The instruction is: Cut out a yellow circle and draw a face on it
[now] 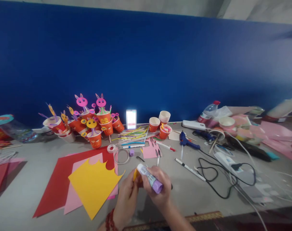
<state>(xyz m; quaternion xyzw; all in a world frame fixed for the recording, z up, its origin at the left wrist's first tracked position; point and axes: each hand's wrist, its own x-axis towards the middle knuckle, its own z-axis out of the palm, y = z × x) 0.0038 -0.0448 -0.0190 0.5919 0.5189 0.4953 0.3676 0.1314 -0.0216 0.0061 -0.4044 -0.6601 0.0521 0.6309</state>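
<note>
Near the front of the table, my right hand grips a glue stick with a purple base, tilted with its white end up and to the left. My left hand, with a red bead bracelet at the wrist, pinches a small yellow paper piece. The glue stick's white end is right by this piece; whether they touch I cannot tell. To the left lies a yellow paper sheet with scalloped cut-outs, on top of pink and red sheets. A purple cap sits beyond my hands.
Red paper cups with animal figures stand at the back left. A lit phone screen leans on the blue partition. Rightward are a blue glue gun with its black cord, a marker and a power strip. Tape lies mid-table.
</note>
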